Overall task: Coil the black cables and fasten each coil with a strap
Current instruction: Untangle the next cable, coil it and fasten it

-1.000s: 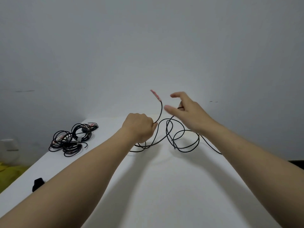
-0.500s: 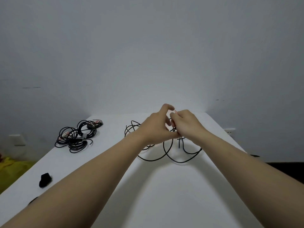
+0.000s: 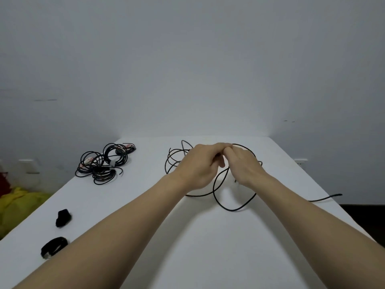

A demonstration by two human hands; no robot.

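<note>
Both left hand (image 3: pixel 195 170) and right hand (image 3: pixel 243 165) pinch cable (image 3: pixel 233 210)

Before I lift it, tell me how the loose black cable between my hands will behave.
The loose black cable is thin and lies in wide open loops, so it is probably light, floppy and apt to spring apart. Its tail runs past the table edge, so lifting may drag it.

We pinch the black cable (image 3: pixel 233 210) with our left hand (image 3: pixel 199 168) and right hand (image 3: pixel 242 166), fingertips touching above the white counter (image 3: pixel 208 247). Its loose loops sprawl under our wrists, one end trailing right. Far left lie coiled cables (image 3: pixel 104 163). A black strap (image 3: pixel 63 217) and a second strap (image 3: pixel 54 248) sit near the left edge.
</note>
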